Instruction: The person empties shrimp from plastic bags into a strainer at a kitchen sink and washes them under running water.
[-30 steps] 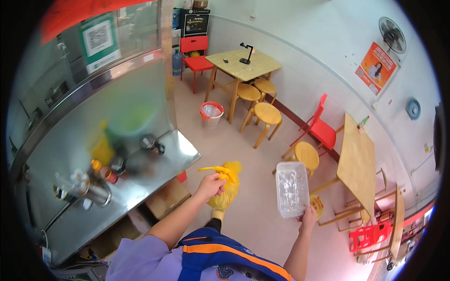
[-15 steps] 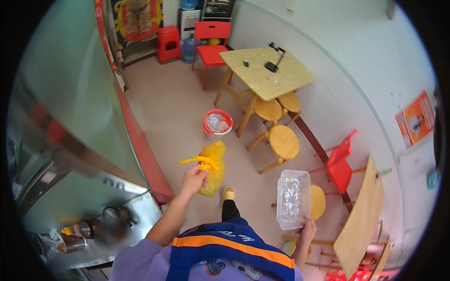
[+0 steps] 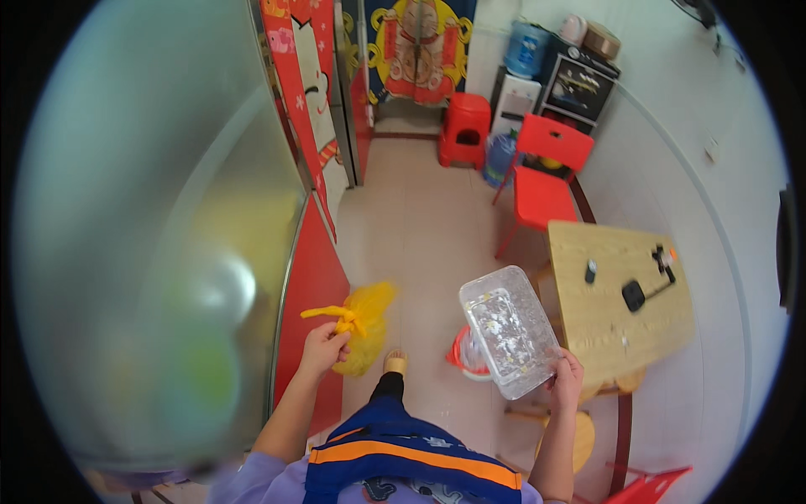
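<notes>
My left hand (image 3: 322,348) is closed round the knotted neck of a yellow plastic bag (image 3: 367,328), which hangs above the floor with its contents hard to make out. In my right hand (image 3: 567,380) is a clear plastic container (image 3: 510,332), gripped by its near right corner and tilted. Light-coloured specks cling to its inside. Partly hidden behind the container stands a bin with a red rim (image 3: 461,357), a clear liner showing in it.
To the right stands a wooden table (image 3: 621,336) with a small black stand and a dark object on it. Beyond are a red chair (image 3: 544,197), a red stool (image 3: 463,128) and a water dispenser (image 3: 514,99). A glass-topped red partition (image 3: 312,315) runs along my left.
My view has turned and moved forward. The bin now lies behind the container and the table is closer. I still hold the bag and the container, the latter raised farther forward.
</notes>
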Available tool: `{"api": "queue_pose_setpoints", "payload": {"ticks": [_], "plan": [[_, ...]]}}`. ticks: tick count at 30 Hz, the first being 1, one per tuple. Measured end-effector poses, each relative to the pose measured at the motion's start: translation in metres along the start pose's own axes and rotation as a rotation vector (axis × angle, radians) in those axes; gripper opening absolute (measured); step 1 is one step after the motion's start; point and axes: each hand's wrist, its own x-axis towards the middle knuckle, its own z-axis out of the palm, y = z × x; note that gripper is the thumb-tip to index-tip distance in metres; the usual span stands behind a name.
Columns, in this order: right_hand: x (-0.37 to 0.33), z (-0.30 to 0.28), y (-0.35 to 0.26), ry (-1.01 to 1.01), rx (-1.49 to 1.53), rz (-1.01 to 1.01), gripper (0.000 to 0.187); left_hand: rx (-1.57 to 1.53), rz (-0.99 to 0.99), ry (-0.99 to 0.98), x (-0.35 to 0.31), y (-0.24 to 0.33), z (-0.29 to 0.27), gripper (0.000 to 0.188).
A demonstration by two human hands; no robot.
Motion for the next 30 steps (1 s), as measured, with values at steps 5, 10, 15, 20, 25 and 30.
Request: {"api": "queue_pose_setpoints", "payload": {"ticks": [5,10,15,20,25,30], "plan": [[0.146,0.126,-0.025,-0.054,0.05,-0.048,0.025,0.066,-0.036,0.122,0.154,0.042,-0.018,0.013],[0.287,0.199,-0.072,-0.041,-0.065,-0.026,0.026,-0.01,-0.099,0.074,0.33,0.132,-0.006,0.016],[0.42,0.23,-0.075,-0.002,-0.048,-0.023,0.025,-0.023,-0.057,0.098,0.468,0.185,0.014,0.014],[0.581,0.318,-0.108,0.049,0.0,-0.082,0.025,-0.193,0.027,0.144,0.629,0.248,0.032,0.012],[0.756,0.448,-0.159,-0.18,-0.002,-0.149,0.026,-0.095,0.05,0.207,0.758,0.333,0.034,0.013],[0.888,0.596,-0.227,-0.386,-0.004,-0.067,0.024,-0.072,-0.019,0.226,0.901,0.379,0.012,0.014]]}}
